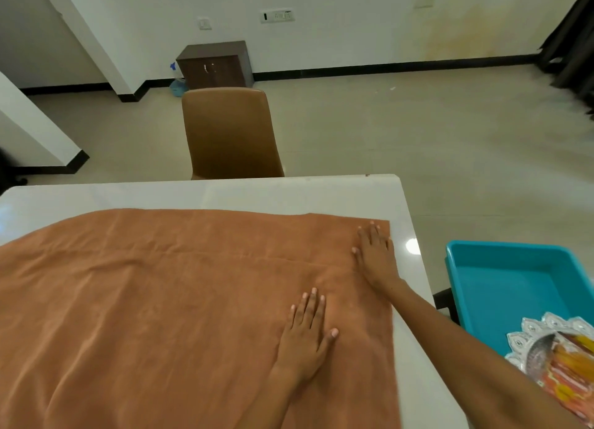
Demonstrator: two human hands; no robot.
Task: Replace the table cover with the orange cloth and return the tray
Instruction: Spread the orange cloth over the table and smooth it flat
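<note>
An orange cloth (167, 300) lies spread over most of a white surface (289, 194), its left side running out of view and a long crease crossing it from left toward right, while a bare strip of the surface shows along the far edge and down the right side. Beyond the far edge stands a brown chair (231, 132), pushed up close. Toward the right of the cloth, the left hand (305, 335) rests flat, fingers straight and together, palm down on the fabric with nothing grasped; farther right and farther away, the right hand (376, 255) presses flat near the cloth's far right corner, fingers likewise extended and holding nothing. Both grips are released, simply bearing on the fabric as if to smooth it. Off the right edge of the surface, lower down and apart from it, sits a blue tub (501, 287), and at the frame's right margin a silver tray (546, 348) with a scalloped rim carries orange and yellow items too blurred to identify; whether it rests on the tub or beside it cannot be told. The cloth appears laid but not squared, and the tray is not yet back on it. The risk from here is that the flat palms drag the fabric sideways on the glossy top, bunching the crease or pulling it askew, or that the loaded tray tips as it is lifted across.
</note>
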